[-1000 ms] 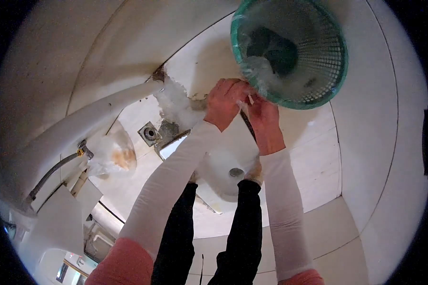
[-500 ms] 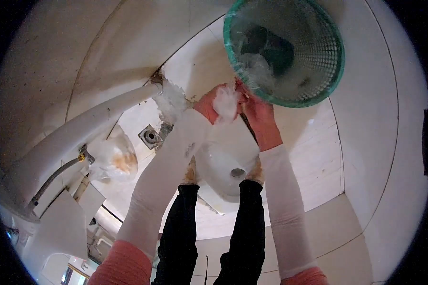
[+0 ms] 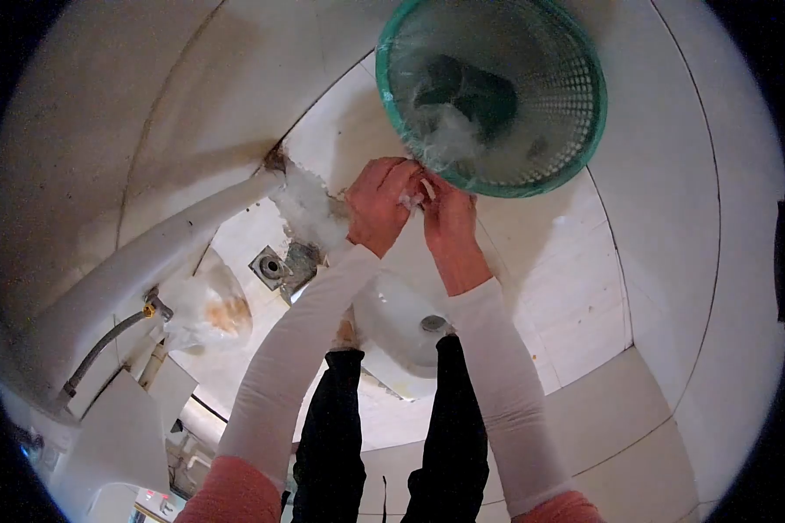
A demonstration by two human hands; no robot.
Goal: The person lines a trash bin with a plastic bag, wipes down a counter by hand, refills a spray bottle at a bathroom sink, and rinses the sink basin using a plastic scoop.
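Observation:
At the near rim of a green mesh basket (image 3: 598,113), my left hand (image 3: 378,205) and my right hand (image 3: 453,231) come together, fingers curled. Between the fingertips shows a small gathered piece of clear plastic bag (image 3: 412,200), which both hands pinch. Most of this piece is hidden by the fingers. Clear plastic film lines the basket and folds over its rim. Inside the basket lie a dark item I cannot make out and a crumpled clear plastic wad (image 3: 449,132).
Below my hands is a white squat toilet (image 3: 392,318), with my legs beside it. To the left are a floor drain (image 3: 270,267), a thick white pipe (image 3: 148,240), a grey hose (image 3: 100,349) and a plastic bag with brownish contents (image 3: 214,305). Tiled walls close in around.
The bunched plastic between my hands has become smaller in view, mostly covered by my fingers. My right hand has shifted left in view, and the basket also appears farther left.

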